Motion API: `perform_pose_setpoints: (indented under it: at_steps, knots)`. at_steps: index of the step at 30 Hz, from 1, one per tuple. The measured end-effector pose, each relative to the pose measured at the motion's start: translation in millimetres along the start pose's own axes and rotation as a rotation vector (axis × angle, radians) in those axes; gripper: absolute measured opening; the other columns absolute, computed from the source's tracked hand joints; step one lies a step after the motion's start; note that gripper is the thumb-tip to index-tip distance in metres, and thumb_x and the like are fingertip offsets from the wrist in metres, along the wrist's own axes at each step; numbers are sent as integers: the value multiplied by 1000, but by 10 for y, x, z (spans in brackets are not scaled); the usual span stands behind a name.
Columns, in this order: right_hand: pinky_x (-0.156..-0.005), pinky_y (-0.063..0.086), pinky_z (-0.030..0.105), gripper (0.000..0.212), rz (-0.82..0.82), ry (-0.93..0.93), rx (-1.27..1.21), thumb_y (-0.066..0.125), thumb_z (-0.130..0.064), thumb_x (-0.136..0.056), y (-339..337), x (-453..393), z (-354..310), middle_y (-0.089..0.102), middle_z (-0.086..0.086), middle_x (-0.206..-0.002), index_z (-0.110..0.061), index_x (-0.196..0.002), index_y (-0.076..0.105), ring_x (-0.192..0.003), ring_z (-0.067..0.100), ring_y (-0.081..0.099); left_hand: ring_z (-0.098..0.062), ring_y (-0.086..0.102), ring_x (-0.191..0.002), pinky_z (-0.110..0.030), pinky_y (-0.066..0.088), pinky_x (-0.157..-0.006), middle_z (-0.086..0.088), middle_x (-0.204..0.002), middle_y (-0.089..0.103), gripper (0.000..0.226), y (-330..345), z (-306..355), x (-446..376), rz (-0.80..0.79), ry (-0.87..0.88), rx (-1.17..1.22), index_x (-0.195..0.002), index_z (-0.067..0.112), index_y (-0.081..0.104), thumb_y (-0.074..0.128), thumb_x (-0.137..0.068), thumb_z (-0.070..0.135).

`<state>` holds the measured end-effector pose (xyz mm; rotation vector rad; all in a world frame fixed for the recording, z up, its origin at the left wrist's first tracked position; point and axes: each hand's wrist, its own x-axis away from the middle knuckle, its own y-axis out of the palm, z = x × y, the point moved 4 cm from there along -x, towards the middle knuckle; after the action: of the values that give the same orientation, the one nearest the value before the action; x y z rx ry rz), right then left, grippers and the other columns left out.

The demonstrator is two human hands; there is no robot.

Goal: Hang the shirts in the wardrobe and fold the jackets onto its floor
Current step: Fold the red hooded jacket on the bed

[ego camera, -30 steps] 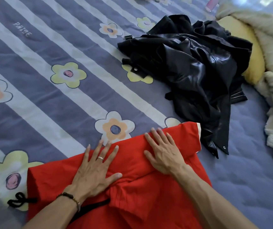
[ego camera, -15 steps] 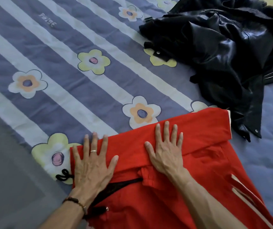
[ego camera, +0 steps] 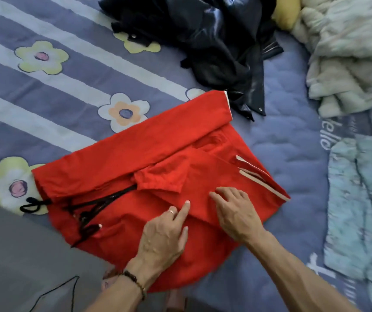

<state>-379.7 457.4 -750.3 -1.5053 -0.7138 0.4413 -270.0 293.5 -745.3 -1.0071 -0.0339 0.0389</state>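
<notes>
I see the red jacket (ego camera: 158,167) part-folded on the bedspread (ego camera: 52,91). Left hand (ego camera: 164,235) and right hand (ego camera: 236,210) rest on its near fold, fingers loosely spread. Black jacket (ego camera: 214,41) touches its far corner.

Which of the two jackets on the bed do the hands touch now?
The red jacket: both the left hand and right hand rest on it. The black leather jacket lies crumpled, untouched.
</notes>
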Motion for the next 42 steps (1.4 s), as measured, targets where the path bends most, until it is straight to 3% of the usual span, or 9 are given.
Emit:
perform_pose_setpoints:
  at_steps: [7, 10, 15, 18, 23, 29, 33, 38, 42]
  knots:
    - [-104, 42, 47, 74, -205, 5, -33, 49, -43, -66, 243, 838, 577, 49, 7, -148, -20, -136, 57, -134, 24, 49, -23, 49, -113, -37, 40, -91, -3, -126, 43, 105, 667, 648, 291, -471, -197, -224, -155, 32, 3, 52, -74, 77]
    - [-103, 44, 48, 80, -211, -27, 37, 54, -34, -54, 314, 830, 579, 53, 8, -144, -18, -132, 60, -130, 25, 53, -25, 55, -97, -38, 46, -78, -7, -113, 50, 100, 722, 721, 306, -418, -244, -268, -155, 24, 20, 62, -71, 56]
    - [-91, 45, 44, 36, 84, -36, 142, 44, -13, -75, 324, 778, 539, 71, 6, -108, -14, -97, 72, -102, 26, 67, -25, 58, -57, -32, 45, -40, -7, -76, 57, 91, 681, 701, 341, -261, -128, -304, -117, 10, 68, 81, -27, 8]
    - [-88, 38, 44, 19, 165, 5, 166, 47, -7, -72, 100, 638, 569, 62, 0, -72, -19, -70, 62, -74, 26, 64, -24, 56, -52, -29, 41, -37, -3, -68, 54, 74, 442, 615, 455, -271, -160, -337, -89, 13, 68, 81, -17, 3]
    - [-85, 34, 44, 16, 188, -15, 228, 57, -4, -63, -421, 164, 456, 55, 0, -61, -20, -65, 58, -62, 27, 60, -23, 57, -47, -30, 40, -33, 1, -61, 52, 59, -34, 154, 727, -297, -366, -292, -70, 18, 60, 85, -16, 10]
    - [-85, 44, 52, 27, 141, -6, 218, 36, -12, -69, -780, -625, 198, 57, 5, -59, -16, -64, 62, -66, 31, 59, -31, 63, -106, -34, 48, -82, -8, -113, 65, 40, -803, -384, 660, -240, -683, -224, -122, 21, 58, 55, -82, 20]
    - [-100, 36, 58, 19, -15, 18, 298, 49, -12, -76, -666, -1091, 64, 66, 8, -78, -14, -78, 67, -86, 33, 61, -35, 63, -87, -39, 49, -74, -9, -90, 65, 32, -916, -800, 584, -101, -821, -281, -100, 14, 62, 50, -70, 19]
    - [-114, 17, 56, 25, -221, 38, 356, 44, -19, -89, -318, -1335, 95, 66, 3, -109, -20, -106, 62, -113, 27, 53, -35, 58, -107, -50, 50, -81, -12, -112, 62, 53, -694, -758, 333, 83, -579, -291, -114, 13, 67, 43, -68, 25]
    - [-112, 24, 59, 32, 65, 72, 239, 49, -16, -78, -219, -1288, 109, 63, 11, -114, -15, -108, 61, -117, 33, 52, -34, 36, -142, -58, 32, -109, -7, -148, 47, 58, -277, -395, -189, -14, -277, -316, -141, 26, 52, 40, -85, 38]
